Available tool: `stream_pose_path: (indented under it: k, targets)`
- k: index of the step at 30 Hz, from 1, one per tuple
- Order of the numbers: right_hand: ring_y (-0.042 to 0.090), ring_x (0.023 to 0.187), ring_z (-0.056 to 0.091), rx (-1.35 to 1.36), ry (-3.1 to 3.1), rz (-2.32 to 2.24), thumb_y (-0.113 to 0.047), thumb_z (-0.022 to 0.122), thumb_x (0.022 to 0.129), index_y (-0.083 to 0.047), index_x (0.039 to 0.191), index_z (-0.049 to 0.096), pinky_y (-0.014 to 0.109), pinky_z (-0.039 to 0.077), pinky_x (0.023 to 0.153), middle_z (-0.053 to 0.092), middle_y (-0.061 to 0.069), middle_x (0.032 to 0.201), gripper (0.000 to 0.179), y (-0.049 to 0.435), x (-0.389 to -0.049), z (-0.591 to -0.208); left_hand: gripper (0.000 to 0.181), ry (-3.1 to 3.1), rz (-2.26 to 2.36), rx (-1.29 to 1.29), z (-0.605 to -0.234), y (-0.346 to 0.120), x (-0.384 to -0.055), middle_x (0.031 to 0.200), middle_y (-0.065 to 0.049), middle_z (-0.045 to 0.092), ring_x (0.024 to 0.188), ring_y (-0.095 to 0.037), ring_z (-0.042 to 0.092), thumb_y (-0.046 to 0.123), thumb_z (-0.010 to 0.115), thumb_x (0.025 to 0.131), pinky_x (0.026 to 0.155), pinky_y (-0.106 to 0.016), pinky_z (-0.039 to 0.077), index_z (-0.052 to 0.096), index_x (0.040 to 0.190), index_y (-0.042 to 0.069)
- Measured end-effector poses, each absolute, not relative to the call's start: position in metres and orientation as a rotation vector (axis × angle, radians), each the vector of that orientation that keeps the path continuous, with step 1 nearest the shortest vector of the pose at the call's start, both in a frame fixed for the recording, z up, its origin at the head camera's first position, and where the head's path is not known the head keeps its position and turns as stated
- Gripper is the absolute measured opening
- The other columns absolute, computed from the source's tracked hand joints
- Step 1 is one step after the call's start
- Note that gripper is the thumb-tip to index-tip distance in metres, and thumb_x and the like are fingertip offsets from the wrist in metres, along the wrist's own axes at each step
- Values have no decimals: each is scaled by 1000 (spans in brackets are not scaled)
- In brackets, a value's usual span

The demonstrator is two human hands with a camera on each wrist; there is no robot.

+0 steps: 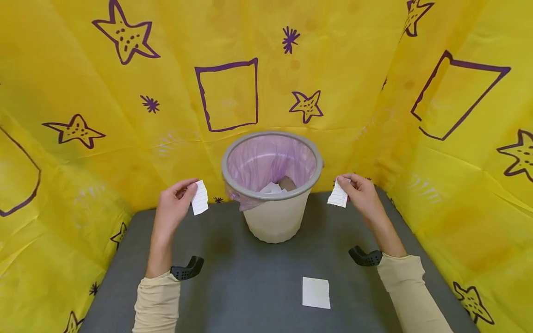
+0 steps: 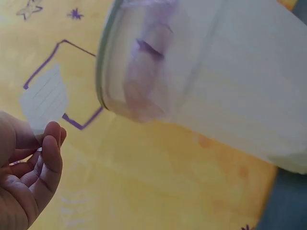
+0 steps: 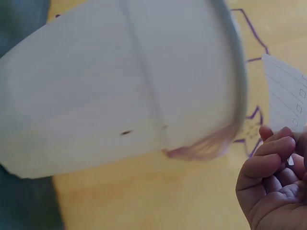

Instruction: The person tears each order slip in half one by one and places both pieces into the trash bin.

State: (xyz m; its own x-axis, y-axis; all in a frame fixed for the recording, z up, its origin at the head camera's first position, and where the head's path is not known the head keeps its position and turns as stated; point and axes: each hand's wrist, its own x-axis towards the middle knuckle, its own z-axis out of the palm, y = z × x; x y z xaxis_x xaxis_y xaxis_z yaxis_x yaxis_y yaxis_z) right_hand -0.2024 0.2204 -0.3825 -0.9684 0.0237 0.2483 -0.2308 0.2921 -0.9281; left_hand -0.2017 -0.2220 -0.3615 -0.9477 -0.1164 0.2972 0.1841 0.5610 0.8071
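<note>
Between the two hands stands a white trash can (image 1: 275,222) with a grey rim, lined with a purple bag (image 1: 266,157). Paper scraps (image 1: 272,188) and a brown piece (image 1: 287,183) lie inside it. Left of the can, my left hand (image 1: 175,203) pinches a torn strip of lined paper (image 1: 200,198) between thumb and fingers. On the other side my right hand (image 1: 364,196) pinches another torn piece of lined paper (image 1: 339,194), which shows small printed boxes in the right wrist view. Both pieces are held outside the rim, apart from it.
A white square of paper (image 1: 316,292) with a torn edge lies on the dark grey table (image 1: 250,286), in front of the can. Yellow cloth (image 1: 175,83) with purple drawings hangs behind and at both sides. Each wrist wears a black camera band (image 1: 187,268).
</note>
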Motion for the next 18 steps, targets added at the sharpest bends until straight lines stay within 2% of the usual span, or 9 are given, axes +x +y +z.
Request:
stream_pose_path:
  k: [4, 9, 14, 18]
  targets:
    - [4, 59, 53, 237, -2294, 1797, -27, 57, 98, 12, 114, 59, 18, 45, 54, 63, -15, 74, 42, 212, -210, -359, 39, -2457, -1344, -89, -345, -213, -206, 104, -15, 66, 65, -8, 49, 36, 59, 96, 51, -18, 38, 68, 121, 8]
    - [7, 57, 50, 310, -2333, 1736, -31, 57, 98, 6, 112, 63, 19, 46, 52, 59, -11, 69, 40, 192, -222, -333, 37, -2452, -1361, -172, -323, -192, -215, 99, -15, 67, 65, -11, 51, 35, 60, 96, 49, -20, 37, 69, 120, 9]
    - [12, 55, 47, 434, -2368, 1698, -26, 57, 98, 4, 112, 65, 20, 43, 51, 57, -8, 66, 34, 169, -233, -321, 32, -2438, -1364, -286, -312, -169, -223, 98, -16, 68, 71, -22, 55, 29, 61, 96, 52, -20, 39, 69, 118, 7]
    - [11, 54, 46, 487, -2407, 1672, -22, 57, 98, 3, 112, 66, 21, 44, 50, 53, -5, 65, 29, 151, -240, -318, 29, -2434, -1339, -359, -311, -152, -227, 96, -16, 68, 73, -24, 56, 23, 61, 96, 55, -20, 41, 69, 118, 6]
